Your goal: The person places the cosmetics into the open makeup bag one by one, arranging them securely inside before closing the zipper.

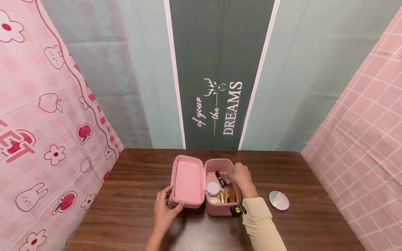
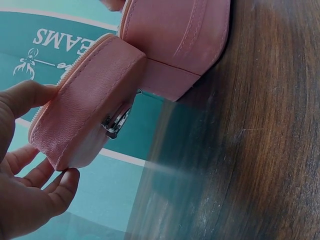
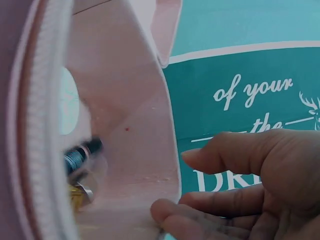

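Observation:
A pink zip case stands on the table, its lid (image 1: pixel 188 181) folded out to the left and its body (image 1: pixel 220 210) on the right. My left hand (image 1: pixel 164 214) holds the lid's left front corner, thumb on the zip rim (image 2: pixel 47 102) and fingers underneath. My right hand (image 1: pixel 242 176) is at the body's back right rim; in the right wrist view, thumb and fingers stand apart with nothing seen between them. Inside lie a black tube (image 1: pixel 220 179), a white round container (image 1: pixel 213 188), a gold tube (image 1: pixel 222 197) and other small cosmetics. The right forearm hides part of the right side.
A round, shiny, mirror-like disc (image 1: pixel 278 200) lies on the brown wooden table (image 1: pixel 138 184) to the right of the case. A metal fitting (image 2: pixel 117 120) shows on the lid's outer face. Printed cloths (image 1: pixel 220 45) hang behind the table and on both sides.

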Motion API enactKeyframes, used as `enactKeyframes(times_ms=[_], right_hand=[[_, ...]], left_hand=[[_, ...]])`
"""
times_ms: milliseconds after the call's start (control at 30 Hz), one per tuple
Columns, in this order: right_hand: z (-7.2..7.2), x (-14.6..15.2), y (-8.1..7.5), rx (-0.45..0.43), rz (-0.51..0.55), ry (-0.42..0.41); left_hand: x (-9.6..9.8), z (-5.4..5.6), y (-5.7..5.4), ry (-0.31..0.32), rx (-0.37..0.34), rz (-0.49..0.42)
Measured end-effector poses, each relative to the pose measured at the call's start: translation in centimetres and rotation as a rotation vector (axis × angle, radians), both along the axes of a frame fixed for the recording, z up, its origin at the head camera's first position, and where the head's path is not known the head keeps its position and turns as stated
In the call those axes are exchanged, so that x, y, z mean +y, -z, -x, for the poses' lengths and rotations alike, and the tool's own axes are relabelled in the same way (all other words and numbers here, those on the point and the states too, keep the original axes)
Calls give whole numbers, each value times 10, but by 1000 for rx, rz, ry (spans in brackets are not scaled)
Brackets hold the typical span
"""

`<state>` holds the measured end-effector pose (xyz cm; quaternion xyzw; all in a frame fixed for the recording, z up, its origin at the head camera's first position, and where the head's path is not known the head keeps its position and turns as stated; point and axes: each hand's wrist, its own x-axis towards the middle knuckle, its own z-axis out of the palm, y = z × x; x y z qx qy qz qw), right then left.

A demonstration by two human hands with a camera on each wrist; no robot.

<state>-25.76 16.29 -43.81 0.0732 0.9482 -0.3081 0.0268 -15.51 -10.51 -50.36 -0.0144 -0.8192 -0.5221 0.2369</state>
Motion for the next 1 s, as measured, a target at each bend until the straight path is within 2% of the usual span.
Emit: enactKeyframes(times_ms=[200,367,533,700,833,1000], right_hand=[[3,-1,-5,-32,-87,-43],[1,-3,-6,-55,-105,-70],[-9,-4,-11,-86,-87,-197],[-15,-5,-15,-60,-112,-330],[-19,-5,-14,-36,-122,-355],[-35,1,-14,-23,-161,-374]], left_hand=[[-1,1,0,3,8,8],[-2,0,1,4,-2,0],[-3,0,2,11,2,2],[-4,0,3,8,4,-3],[-4,0,3,7,4,-4],[-4,0,3,7,-5,5]])
